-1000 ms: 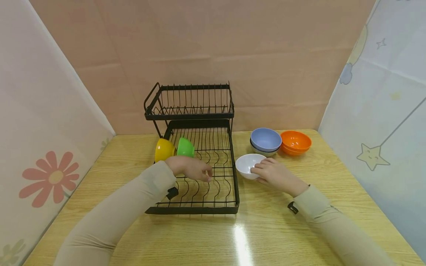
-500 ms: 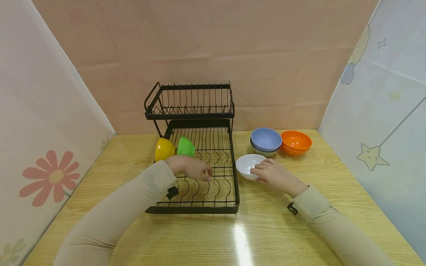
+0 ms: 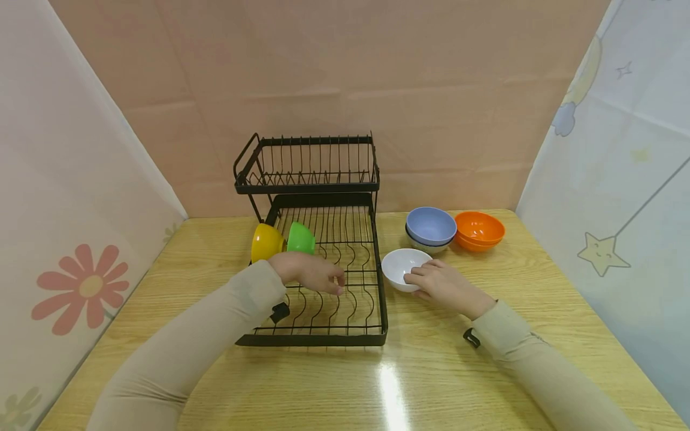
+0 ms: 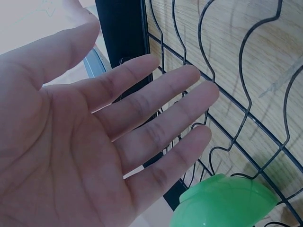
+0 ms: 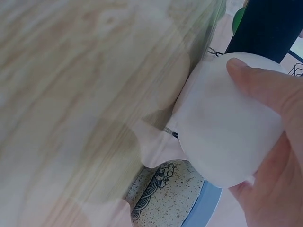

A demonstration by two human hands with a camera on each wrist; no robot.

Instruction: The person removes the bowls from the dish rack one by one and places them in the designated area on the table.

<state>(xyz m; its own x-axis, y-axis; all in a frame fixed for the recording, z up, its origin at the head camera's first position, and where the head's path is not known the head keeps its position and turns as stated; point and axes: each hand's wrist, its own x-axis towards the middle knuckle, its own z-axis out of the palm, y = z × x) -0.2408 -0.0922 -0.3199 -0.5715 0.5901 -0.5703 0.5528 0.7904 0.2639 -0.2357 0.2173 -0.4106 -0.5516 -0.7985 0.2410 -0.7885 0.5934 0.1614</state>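
Observation:
A white bowl (image 3: 401, 266) is just right of the dish rack, and my right hand (image 3: 443, 286) pinches its near right rim. In the right wrist view the thumb lies along the outside of the bowl (image 5: 232, 118), with the other fingers behind the rim. My left hand (image 3: 309, 272) hovers over the lower tier of the black dish rack (image 3: 312, 341), holding nothing. Its fingers are extended and palm faces the camera in the left wrist view. A green bowl (image 3: 300, 238) and a yellow bowl (image 3: 266, 242) stand tilted on edge in the rack, beyond the left hand.
Behind the white bowl stands a stack with a blue bowl (image 3: 431, 224) on top and a speckled, wave-patterned bowl (image 5: 168, 194) below. Orange bowls (image 3: 480, 229) are stacked right of it. The rack's upper tier (image 3: 307, 188) rises at the back, near the pink backdrop (image 3: 345, 72).
My right hand and wrist shift very slightly left, still gripping the white bowl. The left hand and the other bowls stay in place.

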